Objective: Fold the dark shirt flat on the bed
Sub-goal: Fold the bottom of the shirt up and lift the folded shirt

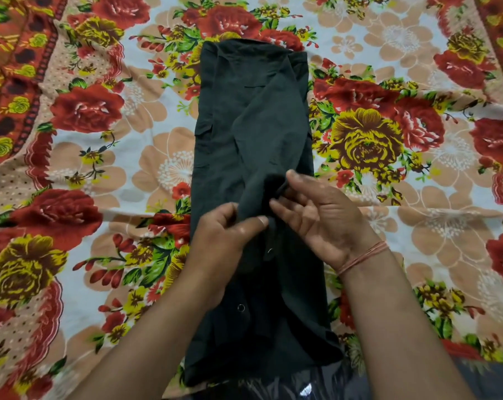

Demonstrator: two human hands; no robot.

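Mid-fold: we gather loose cloth on the shirt (253, 111), which lies as a narrow strip down the centre of the frame on the bed (100, 174).

Our left hand (224, 235) pinches a raised ridge of cloth just below centre. Our right hand (322, 217), palm turned up and fingers nearly straight, has its thumb over a cloth edge; we cannot tell if it grips. Next, we judge, the ridge needs smoothing flat, then the strip folding end to end.

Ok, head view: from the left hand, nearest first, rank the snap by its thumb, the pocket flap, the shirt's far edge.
1. Snap button, just right of the left hand.
2. Pocket flap, left edge of the dark shirt.
3. Far edge, at the top.
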